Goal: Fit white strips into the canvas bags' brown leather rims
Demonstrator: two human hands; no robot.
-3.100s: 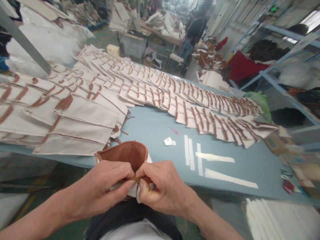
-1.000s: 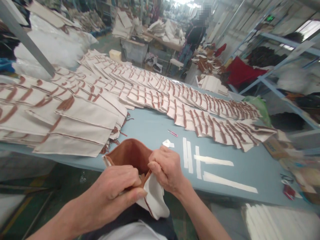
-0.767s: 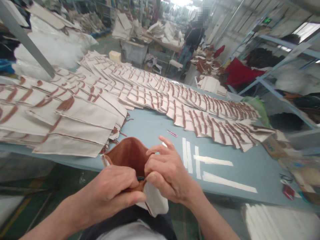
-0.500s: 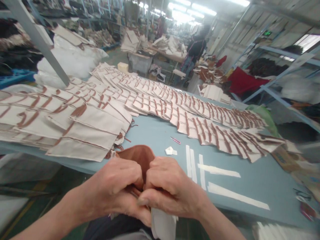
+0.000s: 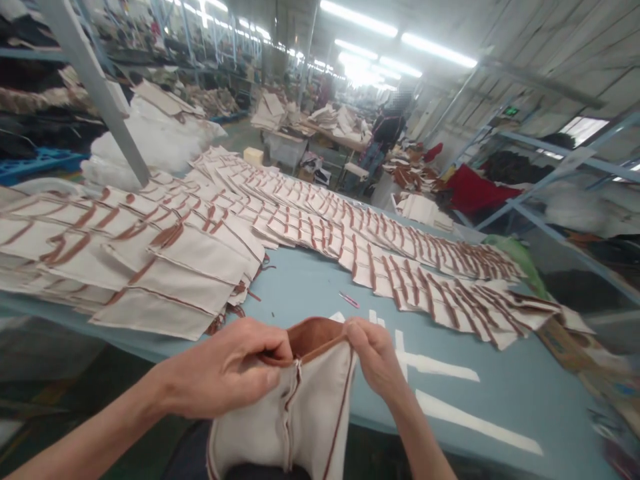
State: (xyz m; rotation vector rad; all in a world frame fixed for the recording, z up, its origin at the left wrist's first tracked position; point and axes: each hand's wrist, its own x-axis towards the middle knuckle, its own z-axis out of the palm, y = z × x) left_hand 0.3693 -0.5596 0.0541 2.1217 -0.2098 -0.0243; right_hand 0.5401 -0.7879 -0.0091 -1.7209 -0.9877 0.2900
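Observation:
I hold a cream cloth pouch (image 5: pixel 300 413) with brown trim and a brown lining at its open mouth, just in front of the blue table's near edge. My left hand (image 5: pixel 235 363) pinches the left side of the pouch's top rim, fingers closed. My right hand (image 5: pixel 375 353) pinches the right corner of the rim, fingers closed. The pouch hangs down between my hands over my lap, with a seam running down its middle.
Rows of overlapping cream pouches with brown straps (image 5: pixel 350 233) cover the blue table (image 5: pixel 500 387), with a stack (image 5: pixel 165 267) at the left. White tape strips (image 5: pixel 440 367) and a small pink tool (image 5: pixel 349 299) lie on the table. A person (image 5: pixel 383 133) stands far back.
My hands have moved apart from a tight bunch and spread the pouch's rim wide. The pouch's cream body now hangs fully in view. The camera has tilted upward.

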